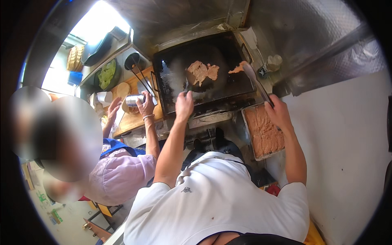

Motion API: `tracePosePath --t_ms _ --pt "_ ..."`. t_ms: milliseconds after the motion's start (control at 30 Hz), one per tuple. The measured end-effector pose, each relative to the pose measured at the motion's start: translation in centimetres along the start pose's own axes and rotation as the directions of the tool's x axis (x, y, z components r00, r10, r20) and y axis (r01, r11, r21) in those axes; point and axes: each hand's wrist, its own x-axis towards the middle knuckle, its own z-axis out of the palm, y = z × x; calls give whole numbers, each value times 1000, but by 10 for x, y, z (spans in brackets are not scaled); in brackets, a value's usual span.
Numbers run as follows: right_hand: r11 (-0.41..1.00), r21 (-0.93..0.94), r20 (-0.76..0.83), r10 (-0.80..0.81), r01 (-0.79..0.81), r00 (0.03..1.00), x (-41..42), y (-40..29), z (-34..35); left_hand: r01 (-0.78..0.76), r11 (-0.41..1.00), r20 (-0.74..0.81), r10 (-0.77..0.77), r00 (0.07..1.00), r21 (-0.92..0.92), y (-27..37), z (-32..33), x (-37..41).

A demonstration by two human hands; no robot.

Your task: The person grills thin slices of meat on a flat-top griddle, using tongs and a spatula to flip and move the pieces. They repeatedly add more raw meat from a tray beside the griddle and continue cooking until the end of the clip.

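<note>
Pieces of thin pinkish meat (200,72) lie on a black flat griddle (223,49). My left hand (184,105) grips the handle of a spatula, whose blade (191,77) touches the left side of this meat. In my right hand (279,111) are long metal tongs (255,80), and their far end is at a smaller strip of meat (236,68) near the griddle's right edge. Below my right hand, a rectangular tray (258,158) is filled with raw, reddish-brown meat.
At left, a co-worker's hands (146,105) are at a metal can (134,100) over a wooden board (156,117). A bowl of green leaves (105,75), a dark container (133,61) and a woven basket (75,58) stand beyond. A pale wall (337,122) rises at right.
</note>
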Motion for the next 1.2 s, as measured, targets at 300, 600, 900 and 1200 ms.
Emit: tracePosePath --t_ms 300,600,900,1200 --pt "975 -87 64 -199 204 978 65 13 25 -92 996 116 90 989 10 24 6 12" --pt "975 -128 150 -162 181 975 65 2 13 -110 983 -36 117 993 147 62 3 33" --pt "949 -104 335 -249 298 909 104 -7 32 -9 998 -32 7 999 -56 5 -35 21" --pt "943 -331 200 44 26 979 164 76 108 376 821 346 -235 908 -429 23 -1 -9"
